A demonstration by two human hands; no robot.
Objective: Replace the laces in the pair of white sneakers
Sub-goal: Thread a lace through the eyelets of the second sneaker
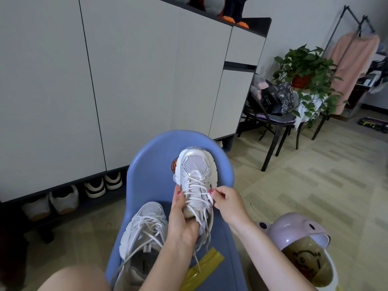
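Two white mesh sneakers lie on a blue plastic chair (151, 164). My left hand (181, 219) grips the far sneaker (195, 166) around its tongue and collar, toe pointing away from me. My right hand (224, 201) pinches a white lace (204, 194) at an eyelet on that shoe's right side. The lace is still crossed through the upper eyelets, and its loose ends hang down toward me. The near sneaker (144, 234) rests beside my left forearm with its loosened laces spread over the opening.
A yellow packet (206, 264) lies on the chair seat near me. A lilac bin (302, 244) with a duck-print liner stands at the right. Grey cabinets with shoes (65, 199) beneath fill the left. A dark chair (273, 120) with bags and a potted plant (308, 66) stand behind.
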